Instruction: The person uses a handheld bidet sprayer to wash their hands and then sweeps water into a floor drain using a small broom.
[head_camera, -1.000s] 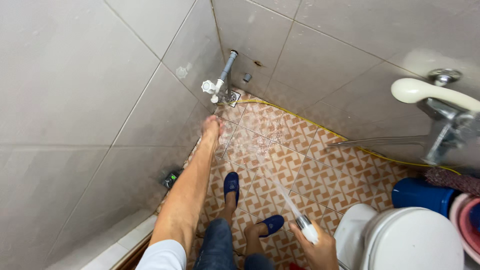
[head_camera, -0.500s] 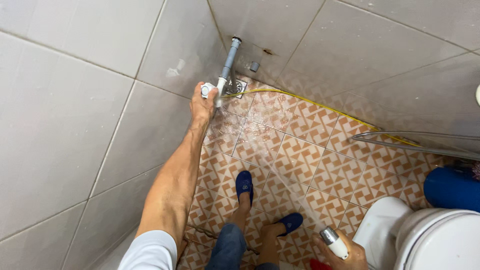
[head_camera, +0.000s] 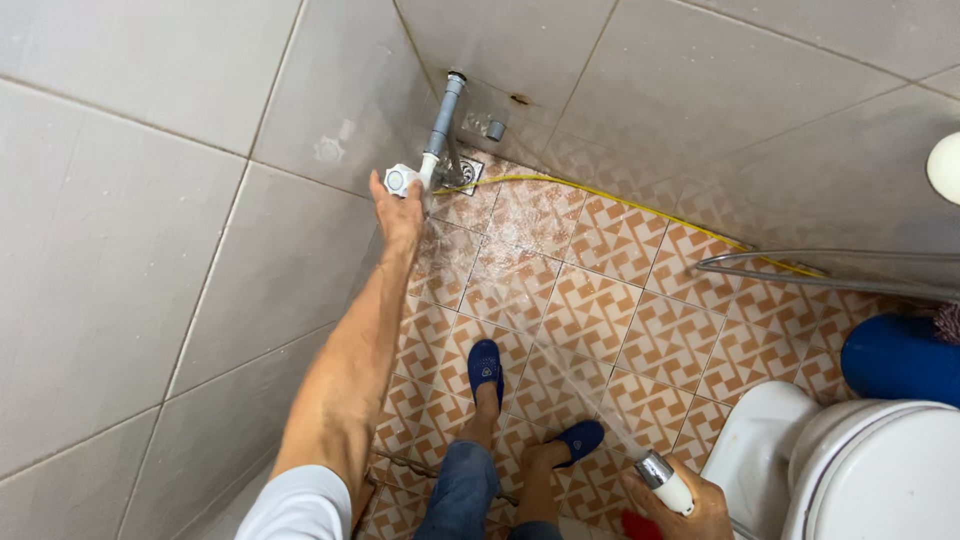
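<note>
My left hand (head_camera: 397, 213) reaches out to the wall and grips the white tap handle (head_camera: 399, 180) low on the grey tiled wall, just below a grey pipe (head_camera: 441, 115). My right hand (head_camera: 690, 507) at the bottom edge holds a spray nozzle (head_camera: 665, 482) with a chrome head and white body. A stream of water runs from the nozzle across the patterned floor tiles (head_camera: 590, 310) toward the corner. My feet in blue slippers (head_camera: 487, 368) stand on the wet floor.
A white toilet (head_camera: 860, 470) sits at the bottom right, with a blue bucket (head_camera: 900, 357) behind it. A yellow hose (head_camera: 620, 205) lies along the base of the far wall, and a chrome hose (head_camera: 800, 272) crosses at the right. A floor drain (head_camera: 468, 170) is in the corner.
My left hand rose from the floor area to the white tap and closed on it. The view shifted left and down, and the water stream now looks fainter.
</note>
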